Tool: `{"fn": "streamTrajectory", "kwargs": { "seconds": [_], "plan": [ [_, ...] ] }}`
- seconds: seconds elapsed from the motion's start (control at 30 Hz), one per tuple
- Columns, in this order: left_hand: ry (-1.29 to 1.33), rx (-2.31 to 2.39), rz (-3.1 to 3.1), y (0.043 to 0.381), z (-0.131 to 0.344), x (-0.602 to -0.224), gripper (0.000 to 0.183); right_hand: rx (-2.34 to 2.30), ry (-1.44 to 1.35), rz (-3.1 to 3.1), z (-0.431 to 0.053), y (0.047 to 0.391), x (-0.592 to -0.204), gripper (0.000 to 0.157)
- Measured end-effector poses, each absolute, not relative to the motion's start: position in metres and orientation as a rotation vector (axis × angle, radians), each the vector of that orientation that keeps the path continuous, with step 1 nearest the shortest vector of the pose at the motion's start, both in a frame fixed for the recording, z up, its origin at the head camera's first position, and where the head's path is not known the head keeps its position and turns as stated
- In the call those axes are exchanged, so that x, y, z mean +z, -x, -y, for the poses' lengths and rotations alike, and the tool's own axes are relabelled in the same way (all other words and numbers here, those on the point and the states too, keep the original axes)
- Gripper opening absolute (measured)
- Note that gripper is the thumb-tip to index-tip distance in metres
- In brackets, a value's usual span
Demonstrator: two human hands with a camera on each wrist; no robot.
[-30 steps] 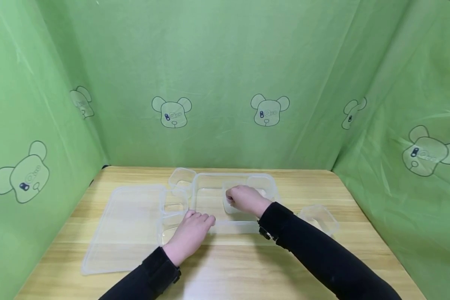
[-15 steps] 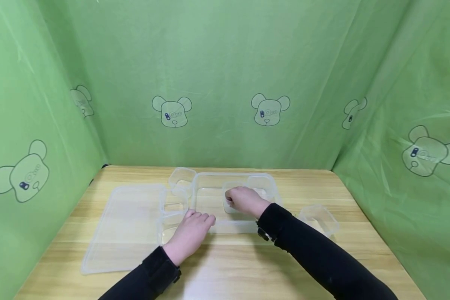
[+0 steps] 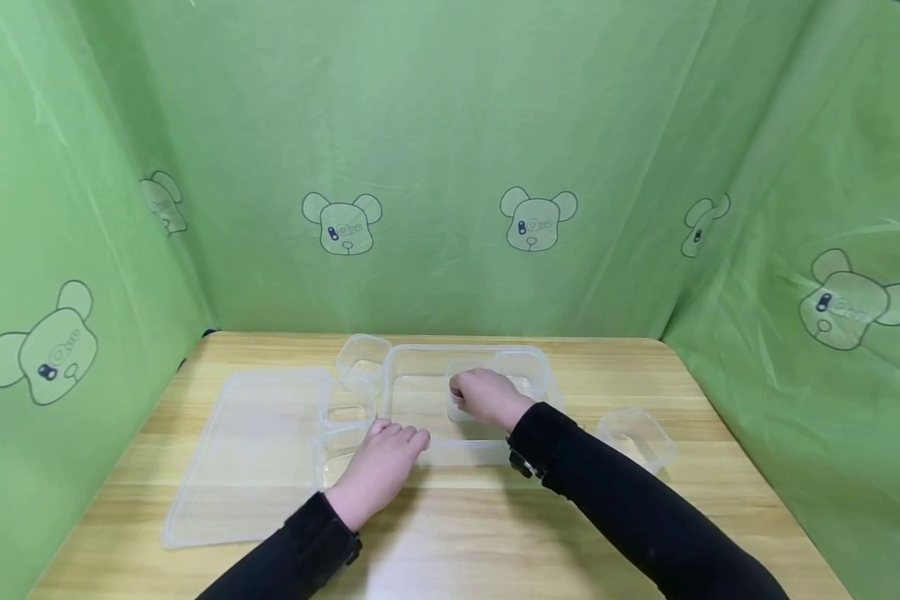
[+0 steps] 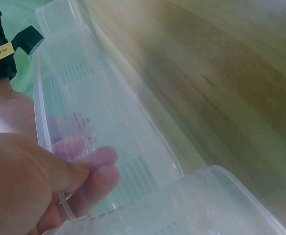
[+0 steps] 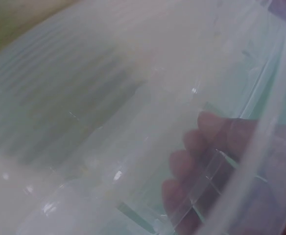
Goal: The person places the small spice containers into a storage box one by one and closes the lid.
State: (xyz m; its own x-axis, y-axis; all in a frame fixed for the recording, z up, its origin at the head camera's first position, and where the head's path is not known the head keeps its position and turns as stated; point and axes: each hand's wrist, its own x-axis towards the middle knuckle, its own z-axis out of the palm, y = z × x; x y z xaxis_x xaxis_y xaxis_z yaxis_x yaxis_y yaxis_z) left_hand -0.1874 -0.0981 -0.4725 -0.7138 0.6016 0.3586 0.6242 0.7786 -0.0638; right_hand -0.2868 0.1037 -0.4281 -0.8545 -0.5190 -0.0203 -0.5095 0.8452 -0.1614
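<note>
A small tub held inside the big clear box — one hand on each.

The right hand [image 3: 487, 395] grasps a small tub [image 3: 459, 415] by its wall, fingers curled over it, while the left hand [image 3: 381, 468] pinches the near rim of the big box [image 3: 468, 454], thumb on one side and fingers on the other. The held tub sits within the box, near the corner tub [image 3: 521, 363]; whether its base touches the floor I cannot tell. To do this well, I'd keep the left hold firm so the box cannot slide, keep the tub level, and line its side up with its neighbour before letting go — clear plastic hides edges, so a rim could easily catch. The lid [image 3: 243, 458] lies flat at the left.
</note>
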Motion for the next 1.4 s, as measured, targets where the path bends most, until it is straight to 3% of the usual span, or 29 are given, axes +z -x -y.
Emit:
{"fn": "streamTrajectory", "kwargs": {
  "seconds": [0.77, 1.4],
  "plan": [
    [0.940, -0.083, 2.614, 0.189, 0.098, -0.473, 0.020, -0.249, 0.691, -2.972, -0.099, 0.295, -0.427, 0.033],
    [0.940, -0.084, 2.628, 0.187, 0.100, -0.471, 0.022, -0.247, 0.650, -2.993, -0.096, 0.298, -0.428, 0.023]
  ]
}}
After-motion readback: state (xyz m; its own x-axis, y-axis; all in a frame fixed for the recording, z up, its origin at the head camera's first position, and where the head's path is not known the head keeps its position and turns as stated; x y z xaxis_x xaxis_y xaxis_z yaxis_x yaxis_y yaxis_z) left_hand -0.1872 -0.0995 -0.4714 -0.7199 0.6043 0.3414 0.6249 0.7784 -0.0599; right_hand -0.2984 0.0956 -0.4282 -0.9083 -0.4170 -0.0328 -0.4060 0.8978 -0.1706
